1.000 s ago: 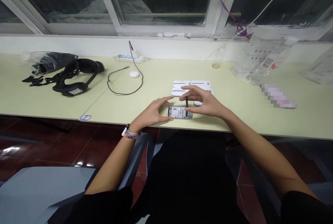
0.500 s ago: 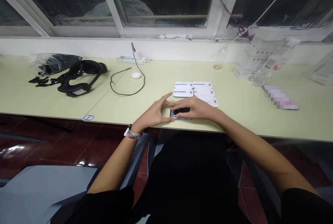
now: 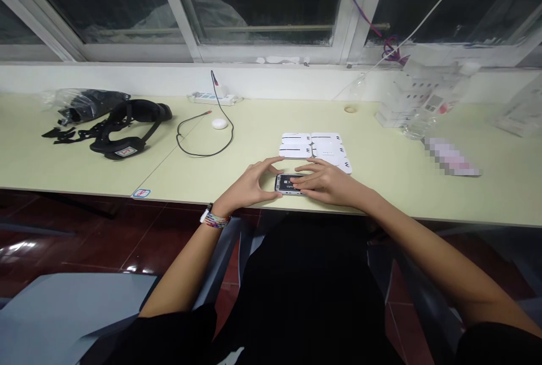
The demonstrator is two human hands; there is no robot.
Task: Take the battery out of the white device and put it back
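A small flat electronic device (image 3: 277,183) lies near the table's front edge, its pale casing open at the top. Inside it sits a black battery (image 3: 287,182) with white print ending in "mAh". My left hand (image 3: 254,185) grips the casing's left end, thumb at the near side and fingertips at the far side, index finger raised beyond it. Fingers of my right hand (image 3: 328,183) lie stretched across the battery, covering the device's right part. Just beyond are several white rounded plates or covers (image 3: 295,151) with black lines and W-like marks, partly overlapping.
To the left lie a black headset (image 3: 122,144), a black cable (image 3: 206,155) and a white oval object (image 3: 219,124). A power strip (image 3: 214,98) sits by the wall. White boxes (image 3: 392,108), a clear bottle (image 3: 419,122) and a pinkish packet (image 3: 453,157) are at right.
My right hand's fingers have spread and flattened onto the battery, which now lies level in the casing with its print showing. My left hand stays at the device's left end.
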